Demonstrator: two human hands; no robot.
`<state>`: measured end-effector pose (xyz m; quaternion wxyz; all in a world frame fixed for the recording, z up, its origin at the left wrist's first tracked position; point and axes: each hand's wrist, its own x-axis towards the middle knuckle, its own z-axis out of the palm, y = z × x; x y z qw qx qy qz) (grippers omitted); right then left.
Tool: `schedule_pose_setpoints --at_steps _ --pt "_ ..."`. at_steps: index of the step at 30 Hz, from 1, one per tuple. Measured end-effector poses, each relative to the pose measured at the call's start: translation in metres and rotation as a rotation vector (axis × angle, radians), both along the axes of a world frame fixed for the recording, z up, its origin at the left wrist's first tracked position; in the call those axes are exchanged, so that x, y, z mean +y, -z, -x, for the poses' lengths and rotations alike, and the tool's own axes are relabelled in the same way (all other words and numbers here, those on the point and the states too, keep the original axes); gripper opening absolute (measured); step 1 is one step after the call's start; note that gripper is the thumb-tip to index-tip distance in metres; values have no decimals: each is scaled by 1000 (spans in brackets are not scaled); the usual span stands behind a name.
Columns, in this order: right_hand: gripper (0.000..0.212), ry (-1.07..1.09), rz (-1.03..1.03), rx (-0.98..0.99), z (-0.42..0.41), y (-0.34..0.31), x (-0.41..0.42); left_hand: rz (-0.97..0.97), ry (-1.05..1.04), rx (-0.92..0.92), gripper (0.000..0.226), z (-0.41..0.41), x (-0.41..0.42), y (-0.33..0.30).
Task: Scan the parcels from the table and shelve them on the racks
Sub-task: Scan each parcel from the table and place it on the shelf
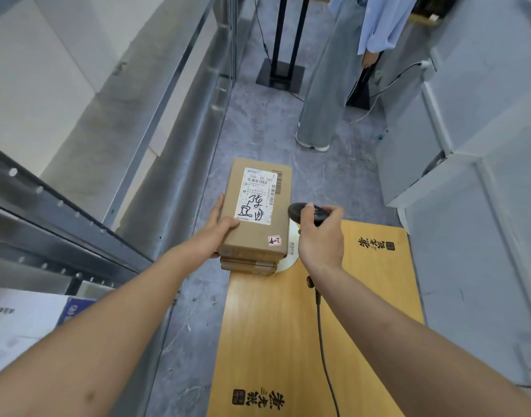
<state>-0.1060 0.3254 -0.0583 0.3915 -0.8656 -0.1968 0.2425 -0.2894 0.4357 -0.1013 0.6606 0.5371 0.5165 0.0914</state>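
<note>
At the centre of the frame, a brown cardboard parcel (258, 206) tops a small stack of similar boxes (248, 264) at the far end of a wooden table (288, 341). Its white shipping label (257, 196) faces up, showing barcodes and black handwriting; a small red-marked sticker (274, 240) sits near its lower right corner. The left hand (216, 233) grips the parcel's left edge, thumb on top, fingers curled beneath. The right hand (320, 236) is clamped round a black handheld scanner (308, 212), its head just beside the parcel's right edge; its cable (324, 350) trails down over the table. Metal racks (62, 230) fill the left of the frame, with a white box (17, 320) on a lower shelf. At upper right, another person (333, 70) stands on the grey floor (258, 121).
</note>
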Motion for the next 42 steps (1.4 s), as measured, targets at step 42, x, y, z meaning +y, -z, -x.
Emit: schedule_pose_setpoints --at_steps 42 --pt "32 -348 -466 284 19 -180 -185 -875 -283 202 79 44 -276 -134"
